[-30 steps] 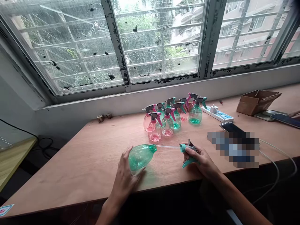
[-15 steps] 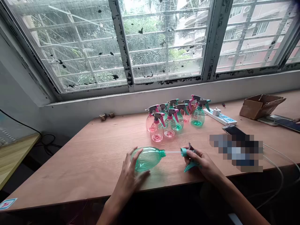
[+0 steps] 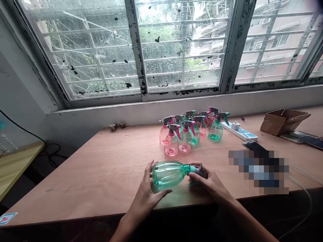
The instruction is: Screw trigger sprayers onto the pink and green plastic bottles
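On the near side of the cluster (image 3: 194,134) of spray bottles, a green bottle (image 3: 168,174) is held sideways by the left hand (image 3: 146,198); its base end is grasped, with the fingers wrapped behind and the thumb stretched low in front. Also on the cluster's near side, the sprayer (image 3: 202,172) is gripped by the right hand (image 3: 214,185). Its teal collar is set against the bottle's neck (whether the thread is engaged cannot be told). In the cluster, pink and green bottles are stood upright on the table (image 3: 113,174). Just right of the cluster, a plug (image 3: 235,126) is seated in a white strip (image 3: 244,135); farther right, a box (image 3: 277,123) is placed. Left of the cluster, two small blocks (image 3: 113,127) are set near the wall (image 3: 141,114).
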A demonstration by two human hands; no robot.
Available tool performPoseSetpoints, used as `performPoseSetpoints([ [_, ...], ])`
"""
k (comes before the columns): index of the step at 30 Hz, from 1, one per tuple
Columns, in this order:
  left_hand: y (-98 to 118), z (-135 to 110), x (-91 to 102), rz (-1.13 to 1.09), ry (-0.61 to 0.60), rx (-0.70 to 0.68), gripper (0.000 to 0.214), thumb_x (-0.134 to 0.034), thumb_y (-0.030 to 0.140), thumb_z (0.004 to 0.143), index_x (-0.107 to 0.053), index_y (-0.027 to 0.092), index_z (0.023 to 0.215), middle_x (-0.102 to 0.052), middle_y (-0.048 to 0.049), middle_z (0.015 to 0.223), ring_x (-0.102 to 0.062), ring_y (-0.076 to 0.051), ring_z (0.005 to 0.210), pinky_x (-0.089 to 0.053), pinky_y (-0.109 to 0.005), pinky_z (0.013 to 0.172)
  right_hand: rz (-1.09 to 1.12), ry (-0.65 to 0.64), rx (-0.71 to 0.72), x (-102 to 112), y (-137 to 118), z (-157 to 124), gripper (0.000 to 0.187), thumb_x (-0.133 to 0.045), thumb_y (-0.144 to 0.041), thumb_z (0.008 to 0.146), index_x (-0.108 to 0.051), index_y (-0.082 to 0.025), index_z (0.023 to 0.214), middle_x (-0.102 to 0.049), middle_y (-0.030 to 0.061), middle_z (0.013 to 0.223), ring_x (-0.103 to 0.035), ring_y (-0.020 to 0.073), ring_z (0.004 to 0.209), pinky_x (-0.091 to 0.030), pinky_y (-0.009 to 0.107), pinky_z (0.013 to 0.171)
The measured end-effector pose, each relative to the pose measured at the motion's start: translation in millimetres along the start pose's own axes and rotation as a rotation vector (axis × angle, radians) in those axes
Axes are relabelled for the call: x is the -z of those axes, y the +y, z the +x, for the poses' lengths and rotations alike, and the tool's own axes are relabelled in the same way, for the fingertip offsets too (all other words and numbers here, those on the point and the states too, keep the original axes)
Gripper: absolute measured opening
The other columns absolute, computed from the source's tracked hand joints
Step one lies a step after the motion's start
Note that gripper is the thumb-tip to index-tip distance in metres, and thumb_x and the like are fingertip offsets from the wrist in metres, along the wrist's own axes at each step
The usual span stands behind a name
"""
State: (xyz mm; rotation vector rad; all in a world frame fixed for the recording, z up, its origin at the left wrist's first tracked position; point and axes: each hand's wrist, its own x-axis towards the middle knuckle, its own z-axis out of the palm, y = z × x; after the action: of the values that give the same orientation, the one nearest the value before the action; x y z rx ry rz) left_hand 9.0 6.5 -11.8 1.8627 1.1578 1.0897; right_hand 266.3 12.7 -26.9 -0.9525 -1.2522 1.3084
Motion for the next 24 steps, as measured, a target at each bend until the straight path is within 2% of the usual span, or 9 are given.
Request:
performPoseSetpoints([
  [3,1.1,-0.9,0.1,-0.037,-0.039,0.041,0.092,-0.082,0.029,0.075,-0.025,0.027,0.148,-0.036,-0.0138,0.155,-0.047,-0.032,0.134,-0.042,-0.046,0.111,-0.006,0.025,-0.056,0.6,2.1,-1.9,0.05,-0.082,-0.046,0.074,-0.061,-0.018,0.11,-0.067,0.0012,0.079,-0.066,0.0208,0.072,-0.059,0.035,0.066],
  [6,3.4,-2.3,4.4,-0.036,-0.059,0.058,0.09,-0.083,0.03,0.075,-0.03,0.027,0.148,-0.038,-0.0116,0.154,-0.045,-0.033,0.137,-0.04,-0.045,0.113,-0.039,0.005,-0.051,1.7,1.7,-3.9,0.046,-0.08,-0.047,0.075,-0.062,-0.017,0.105,-0.069,0.002,0.075,-0.067,0.0212,0.07,-0.058,0.034,0.065],
  [9,4.2,-3.2,7.7,-0.1,-0.098,0.063,0.093,-0.081,0.033,0.077,-0.026,0.031,0.151,-0.039,-0.0092,0.155,-0.045,-0.032,0.137,-0.042,-0.043,0.112,-0.08,-0.042,-0.014,1.9,0.2,-4.5,0.04,-0.076,-0.046,0.08,-0.063,-0.015,0.102,-0.071,0.003,0.071,-0.068,0.0208,0.068,-0.055,0.033,0.069],
  [12,3.4,-3.8,8.1,-0.149,-0.142,0.06,0.098,-0.079,0.033,0.08,-0.015,0.033,0.155,-0.041,-0.0084,0.155,-0.046,-0.031,0.137,-0.037,-0.044,0.115,-0.093,-0.073,-0.01,2.3,-0.9,-4.8,0.038,-0.076,-0.044,0.082,-0.063,-0.015,0.101,-0.071,0.0028,0.07,-0.068,0.02,0.068,-0.054,0.031,0.069],
  [15,2.0,-4.7,8.3,-0.105,-0.146,0.071,0.107,-0.08,0.037,0.078,-0.008,0.029,0.157,-0.033,-0.0105,0.159,-0.035,-0.033,0.144,-0.025,-0.048,0.121,-0.097,-0.094,-0.008,3.1,-1.2,-5.9,0.037,-0.076,-0.043,0.082,-0.062,-0.015,0.101,-0.072,0.0028,0.071,-0.068,0.0199,0.068,-0.053,0.031,0.069],
  [18,-0.4,-5.6,9.5,-0.095,-0.144,0.115,0.094,-0.069,0.046,0.087,-0.012,0.024,0.158,-0.021,-0.0122,0.164,-0.02,-0.034,0.15,-0.017,-0.05,0.123,-0.091,-0.11,-0.008,4.1,-2.1,-7.0,0.036,-0.076,-0.042,0.082,-0.062,-0.015,0.102,-0.072,0.0029,0.071,-0.068,0.0205,0.069,-0.054,0.032,0.069],
  [20,-1.6,-6.0,10.2,-0.126,-0.154,0.124,0.086,-0.065,0.047,0.089,-0.018,0.023,0.157,-0.018,-0.0115,0.165,-0.017,-0.033,0.151,-0.02,-0.049,0.122,-0.091,-0.111,-0.007,4.7,-2.9,-7.1,0.036,-0.075,-0.042,0.083,-0.061,-0.015,0.102,-0.072,0.0028,0.07,-0.068,0.0206,0.069,-0.055,0.033,0.069],
  [24,1.7,-7.4,10.7,-0.212,-0.209,0.094,0.091,-0.072,0.037,0.087,-0.013,0.032,0.156,-0.024,-0.0077,0.163,-0.033,-0.03,0.145,-0.031,-0.046,0.119,-0.061,-0.117,-0.01,5.4,-2.8,-7.1,0.036,-0.075,-0.042,0.083,-0.06,-0.016,0.102,-0.071,0.002,0.069,-0.068,0.0208,0.068,-0.055,0.033,0.07],
])
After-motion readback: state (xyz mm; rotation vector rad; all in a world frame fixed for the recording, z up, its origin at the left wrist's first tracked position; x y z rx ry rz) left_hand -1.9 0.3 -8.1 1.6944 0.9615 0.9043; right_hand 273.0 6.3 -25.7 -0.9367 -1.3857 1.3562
